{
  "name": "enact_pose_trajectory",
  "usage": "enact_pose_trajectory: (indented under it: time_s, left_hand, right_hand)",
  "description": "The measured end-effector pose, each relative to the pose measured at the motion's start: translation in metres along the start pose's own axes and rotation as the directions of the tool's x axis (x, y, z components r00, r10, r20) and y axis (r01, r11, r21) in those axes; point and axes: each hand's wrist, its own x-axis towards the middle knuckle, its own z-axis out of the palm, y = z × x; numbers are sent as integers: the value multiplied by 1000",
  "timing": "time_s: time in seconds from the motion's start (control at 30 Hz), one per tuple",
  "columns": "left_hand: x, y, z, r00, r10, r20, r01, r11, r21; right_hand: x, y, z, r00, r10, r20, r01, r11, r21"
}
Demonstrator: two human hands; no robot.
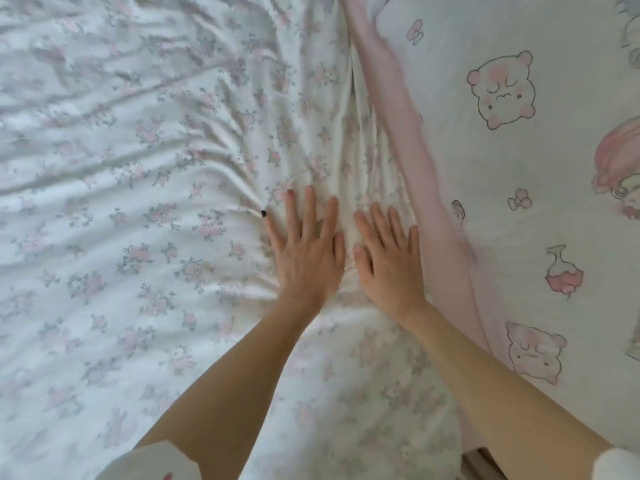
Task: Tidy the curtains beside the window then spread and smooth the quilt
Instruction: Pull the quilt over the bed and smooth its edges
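- The floral quilt (pixel 138 220) covers the left and near bed, soft, light, creasing easily.
- The left hand (pixel 306 251) and right hand (pixel 389 261) press flat, fingers spread.
- Its pink edge (pixel 426 188), probably, is the best place to grip.

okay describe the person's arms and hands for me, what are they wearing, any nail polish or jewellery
Both forearms are bare, with white sleeves pushed up near the elbows at the bottom edge of the picture. The left hand has one dark-painted nail on the little finger and a pinkish one next to it. The right hand shows no polish. No rings, watch or bracelet show.
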Motion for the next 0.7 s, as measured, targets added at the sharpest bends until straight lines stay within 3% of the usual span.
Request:
enact_pose_trajectory:
  time_s: [0.2, 0.27, 0.33, 0.43, 0.57, 0.63, 0.7]
  left_hand:
    - [-76, 19, 3, 998, 51, 41, -52, 999, 5]
    - [-103, 24, 1, 996, 73, 48, -73, 997, -8]
    - [-122, 26, 0, 996, 70, 52, -69, 998, -16]
    - [-160, 30, -2, 998, 20, 57, -19, 1000, -18]
    - [-197, 40, 0, 993, -40, 107, 40, 999, 4]
    - [-210, 48, 2, 989, -73, 129, 72, 997, 13]
    - [-223, 65, 5, 981, -113, 160, 116, 993, -12]
  right_hand:
    - [-61, 25, 7, 997, 64, 41, -70, 984, 165]
    - [-92, 34, 9, 994, 107, -29, -92, 940, 330]
    - [-121, 40, 10, 955, 286, -84, -197, 817, 542]
    - [-175, 49, 19, 875, 470, 116, -393, 551, 736]
    - [-212, 66, 33, 867, 409, 285, -480, 526, 702]
    - [-212, 65, 32, 838, 355, 413, -538, 418, 732]
    - [-219, 67, 27, 867, 322, 381, -492, 422, 762]
